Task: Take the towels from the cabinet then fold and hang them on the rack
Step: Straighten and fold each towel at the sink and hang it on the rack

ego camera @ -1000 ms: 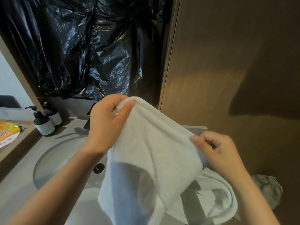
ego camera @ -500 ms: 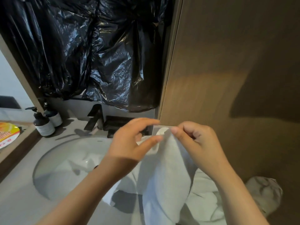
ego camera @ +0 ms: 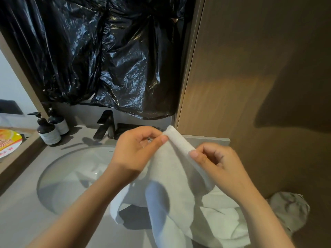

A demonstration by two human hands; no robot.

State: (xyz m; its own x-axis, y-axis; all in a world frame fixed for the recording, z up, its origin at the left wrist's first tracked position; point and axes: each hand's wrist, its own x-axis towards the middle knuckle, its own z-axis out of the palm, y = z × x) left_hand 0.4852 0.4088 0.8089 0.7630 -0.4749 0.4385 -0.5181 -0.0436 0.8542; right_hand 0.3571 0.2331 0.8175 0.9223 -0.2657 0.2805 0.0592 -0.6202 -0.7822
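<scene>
A white towel (ego camera: 172, 179) hangs over the sink counter, held up by its top edge. My left hand (ego camera: 138, 151) pinches the upper corner of that edge between thumb and fingers. My right hand (ego camera: 218, 163) pinches the same edge a little lower and to the right. The rest of the towel drapes down onto more white towel cloth (ego camera: 220, 224) lying on the counter. No rack is in view.
A round basin (ego camera: 71, 176) is set in the grey counter, with a black faucet (ego camera: 105, 126) behind it. Two dark pump bottles (ego camera: 48, 129) stand at the left. Black plastic sheeting (ego camera: 100, 54) covers the mirror. A brown wooden panel (ego camera: 250, 86) fills the right side.
Both hands came together over the basin, then spread slightly apart along the towel's top edge. The towel now hangs lower than a second ago.
</scene>
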